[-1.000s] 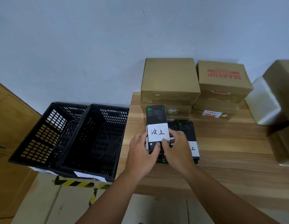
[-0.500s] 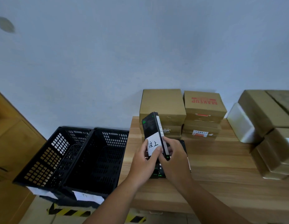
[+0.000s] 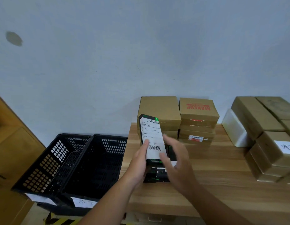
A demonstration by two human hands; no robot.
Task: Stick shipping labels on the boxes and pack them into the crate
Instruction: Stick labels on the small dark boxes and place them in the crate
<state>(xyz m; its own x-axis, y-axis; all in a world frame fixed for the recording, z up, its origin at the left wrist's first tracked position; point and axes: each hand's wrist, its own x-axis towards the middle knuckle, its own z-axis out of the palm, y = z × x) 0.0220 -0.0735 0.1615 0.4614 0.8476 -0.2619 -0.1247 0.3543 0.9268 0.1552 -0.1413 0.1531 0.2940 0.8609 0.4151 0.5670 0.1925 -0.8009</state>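
Observation:
My left hand (image 3: 139,161) holds a slim black box (image 3: 151,137) tilted up above the wooden table (image 3: 214,184), thumb on its face. A white shipping label with barcodes (image 3: 153,140) covers most of the box's upper side. My right hand (image 3: 176,158), blurred, hovers just right of the box with its fingers spread, not gripping anything. Under the hands lies a small stack of more black boxes (image 3: 157,174). Two black plastic crates (image 3: 95,159) stand side by side left of the table, with nothing showing inside them.
Brown cartons (image 3: 159,109) and one marked MAKEUP (image 3: 198,109) are stacked at the table's back by the wall. More tan cartons (image 3: 271,140) and a white block (image 3: 233,129) fill the right side. A wooden cabinet (image 3: 11,143) stands far left.
The black box was lifted off the stack and flipped, so the barcode label side faces me instead of the handwritten sticker. My right hand has let go and moved right. My view tilted upward.

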